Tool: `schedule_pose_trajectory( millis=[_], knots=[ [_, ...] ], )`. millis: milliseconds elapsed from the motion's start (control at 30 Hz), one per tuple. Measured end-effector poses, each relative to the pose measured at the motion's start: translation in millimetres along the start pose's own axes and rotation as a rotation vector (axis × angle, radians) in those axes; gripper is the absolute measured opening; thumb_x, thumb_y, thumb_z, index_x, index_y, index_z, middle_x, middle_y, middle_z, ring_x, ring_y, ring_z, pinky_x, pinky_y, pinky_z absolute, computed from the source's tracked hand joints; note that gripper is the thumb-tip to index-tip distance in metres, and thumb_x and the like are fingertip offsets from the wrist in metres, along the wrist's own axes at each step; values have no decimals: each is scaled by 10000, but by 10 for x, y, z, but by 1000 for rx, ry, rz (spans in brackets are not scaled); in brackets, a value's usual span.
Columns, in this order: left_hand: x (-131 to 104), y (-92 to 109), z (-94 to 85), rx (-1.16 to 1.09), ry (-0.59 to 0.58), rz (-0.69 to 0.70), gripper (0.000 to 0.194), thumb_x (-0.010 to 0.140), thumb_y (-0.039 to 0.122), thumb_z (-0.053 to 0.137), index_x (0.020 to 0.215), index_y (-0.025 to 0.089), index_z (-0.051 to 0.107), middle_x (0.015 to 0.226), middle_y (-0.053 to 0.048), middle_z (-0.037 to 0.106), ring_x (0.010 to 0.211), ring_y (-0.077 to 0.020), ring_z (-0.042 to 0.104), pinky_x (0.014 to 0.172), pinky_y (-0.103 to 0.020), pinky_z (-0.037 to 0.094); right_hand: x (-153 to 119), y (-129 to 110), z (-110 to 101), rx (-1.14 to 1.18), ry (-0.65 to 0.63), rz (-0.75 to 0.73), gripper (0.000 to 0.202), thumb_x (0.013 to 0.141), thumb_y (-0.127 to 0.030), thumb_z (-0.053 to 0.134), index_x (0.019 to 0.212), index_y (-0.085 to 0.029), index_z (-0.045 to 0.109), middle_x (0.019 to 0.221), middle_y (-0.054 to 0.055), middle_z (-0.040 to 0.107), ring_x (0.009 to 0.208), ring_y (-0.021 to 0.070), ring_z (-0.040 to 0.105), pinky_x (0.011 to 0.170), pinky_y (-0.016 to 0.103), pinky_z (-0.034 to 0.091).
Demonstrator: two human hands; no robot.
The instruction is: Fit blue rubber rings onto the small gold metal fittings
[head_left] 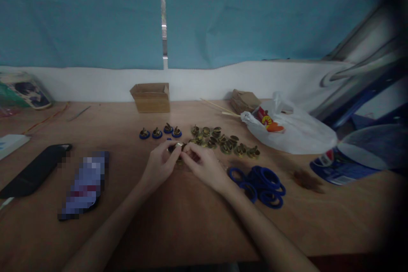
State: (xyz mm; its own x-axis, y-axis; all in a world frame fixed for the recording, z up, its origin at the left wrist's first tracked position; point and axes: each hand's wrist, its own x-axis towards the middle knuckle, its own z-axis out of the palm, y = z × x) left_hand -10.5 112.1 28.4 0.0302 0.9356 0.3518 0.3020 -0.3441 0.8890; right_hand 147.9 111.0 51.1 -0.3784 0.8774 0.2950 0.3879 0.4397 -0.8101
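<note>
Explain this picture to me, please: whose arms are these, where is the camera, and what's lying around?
There's no machine here: these are a person's own bare arms. One camera, worn on the head, looks forward and down. The left hand and right hand meet over the table, fingertips around a small brass piece, mostly hidden. Just beyond are pieces with blue rims and, to their right, plain brass pieces. Blue rings lie piled by the right forearm. Farther back are a box and, at right, a white bag.
</note>
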Motion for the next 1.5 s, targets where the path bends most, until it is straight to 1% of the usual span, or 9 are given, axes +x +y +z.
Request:
schedule_pose_trajectory(
  millis=[333, 533, 700, 800, 900, 1000, 1133, 1267, 1500],
  knots=[
    [-2, 17, -4, 25, -54, -20, 175, 834, 312, 587, 854, 191, 711, 877, -54, 730, 851, -208, 664, 793, -303, 488, -29, -12, 43, -173, 54, -60, 307, 824, -227, 522, 577, -204, 343, 558, -43, 409, 542, 102, 404, 545, 243, 273],
    [17, 12, 27, -177, -77, -182, 210, 802, 343, 616, 790, 167, 731, 773, -47, 727, 753, -196, 662, 699, -280, 494, -38, -16, 54, -126, 65, -35, 363, 834, -256, 532, 562, -209, 297, 534, -51, 359, 520, 99, 363, 529, 249, 253],
    [55, 9, -12, -281, 46, -264, 263, 802, 391, 615, 790, 159, 738, 755, -35, 723, 754, -188, 650, 713, -272, 477, -10, -10, -46, 16, 69, 16, 382, 927, -409, 446, 604, -205, 427, 568, -35, 439, 541, 109, 413, 527, 244, 285],
    [78, -28, -53, -284, 156, -272, 319, 823, 436, 590, 811, 151, 732, 776, -33, 717, 767, -185, 638, 726, -267, 462, 37, 58, -229, -3, 245, 62, 408, 938, -451, 414, 618, -205, 474, 539, -31, 437, 533, 122, 427, 528, 252, 297],
    [90, -72, -67, -257, 235, -239, 324, 831, 450, 581, 804, 160, 723, 762, -18, 698, 773, -177, 620, 719, -255, 445, 80, 159, -428, -161, 373, 94, 425, 940, -427, 403, 593, -201, 496, 511, -24, 432, 523, 133, 448, 534, 262, 295],
    [86, -81, -53, -253, 257, -229, 311, 836, 448, 581, 820, 170, 718, 778, -12, 691, 795, -169, 606, 727, -246, 435, 85, 231, -512, -391, 230, 158, 424, 911, -363, 464, 520, -198, 465, 492, -12, 449, 501, 134, 450, 526, 272, 268],
    [72, -56, -34, -263, 255, -215, 309, 852, 439, 562, 811, 173, 714, 754, -9, 681, 785, -166, 606, 713, -245, 435, 40, 262, -430, -618, -19, 242, 307, 842, -290, 589, 554, -194, 543, 561, 28, 559, 540, 148, 493, 525, 277, 258],
    [65, -52, -30, -275, 240, -195, 321, 852, 444, 561, 834, 167, 721, 771, -18, 698, 789, -171, 623, 734, -258, 449, -1, 298, -349, -697, -102, 249, 248, 827, -292, 630, 604, -191, 589, 626, 49, 600, 596, 164, 543, 519, 270, 270],
    [52, -69, -13, -240, 127, -114, 314, 889, 408, 516, 960, 173, 713, 951, -75, 724, 981, -216, 645, 928, -335, 449, -25, 348, -359, -767, -134, 279, 243, 839, -332, 625, 640, -194, 612, 680, 71, 630, 646, 189, 573, 515, 270, 275]
  ],
)
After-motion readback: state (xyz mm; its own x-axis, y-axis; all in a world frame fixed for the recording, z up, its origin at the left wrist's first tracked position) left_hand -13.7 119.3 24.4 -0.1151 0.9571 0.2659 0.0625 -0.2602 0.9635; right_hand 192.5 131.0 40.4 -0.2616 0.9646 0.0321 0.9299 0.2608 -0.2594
